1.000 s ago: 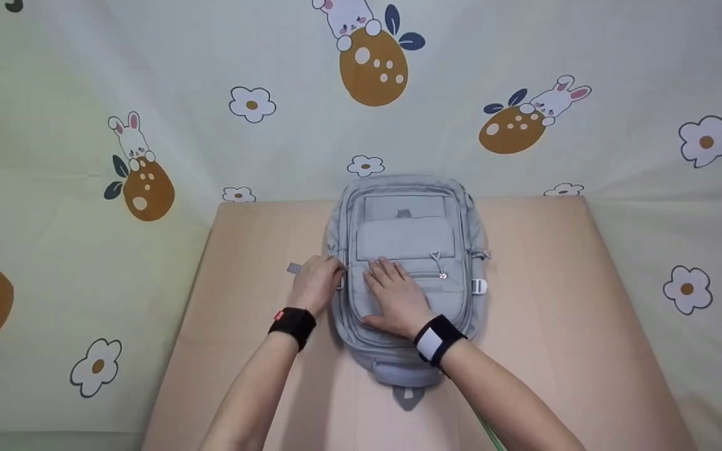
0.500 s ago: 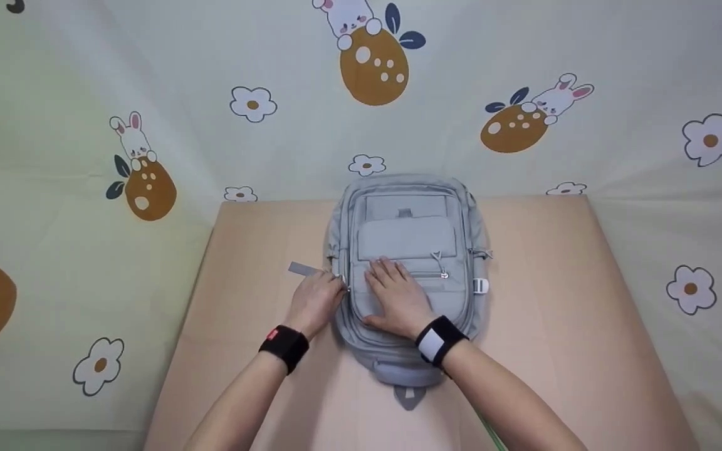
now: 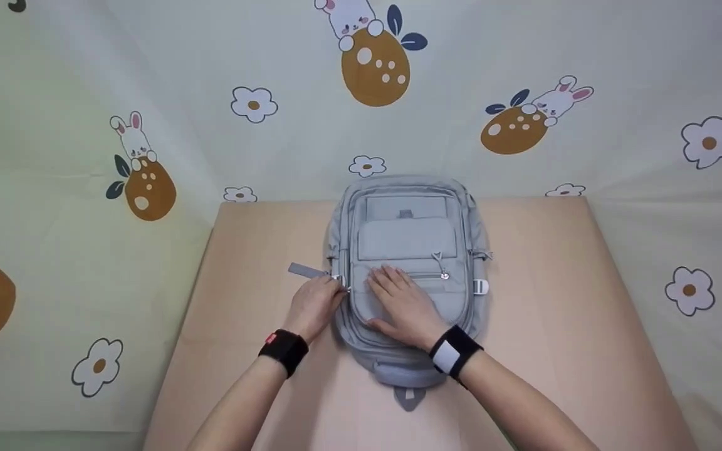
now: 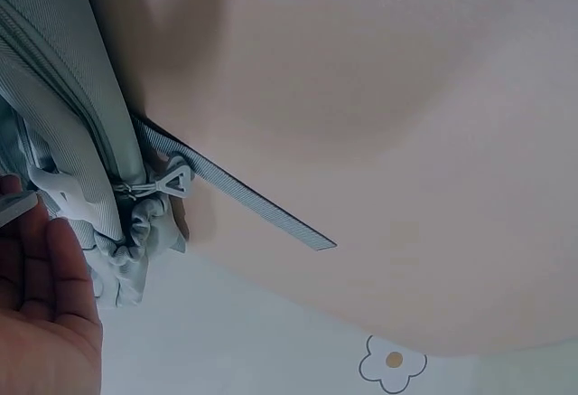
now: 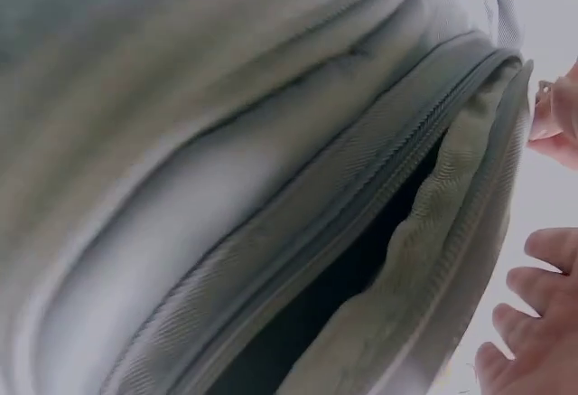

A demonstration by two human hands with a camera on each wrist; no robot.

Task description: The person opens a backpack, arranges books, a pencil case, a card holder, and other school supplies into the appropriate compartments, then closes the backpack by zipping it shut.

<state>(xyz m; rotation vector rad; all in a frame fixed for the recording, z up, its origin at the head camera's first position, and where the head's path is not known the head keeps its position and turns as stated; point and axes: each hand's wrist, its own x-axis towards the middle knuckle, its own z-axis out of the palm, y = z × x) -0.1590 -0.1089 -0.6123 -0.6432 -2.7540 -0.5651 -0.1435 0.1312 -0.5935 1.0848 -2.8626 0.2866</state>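
A grey backpack (image 3: 406, 238) lies front up on the table, its top handle (image 3: 408, 374) towards me. At its left side, my left hand (image 3: 316, 302) pinches a zipper pull (image 4: 18, 205), a small grey tab between thumb and fingers in the left wrist view. My right hand (image 3: 403, 307) rests with straight fingers on the lower half of the front panel, below the short front zipper (image 3: 430, 275). In the right wrist view a zipped opening (image 5: 361, 259) gapes, dark inside.
A loose webbing strap (image 4: 253, 201) sticks out from the left side over the tan tabletop (image 3: 242, 250). A white buckle (image 3: 481, 287) sits on the bag's right side. Behind the table hangs a pale cloth (image 3: 298, 144) with rabbits and flowers.
My left hand has slid towards me along the bag's left side, leaving more of the strap showing. My right hand has shifted slightly right and towards me, still on the front panel.
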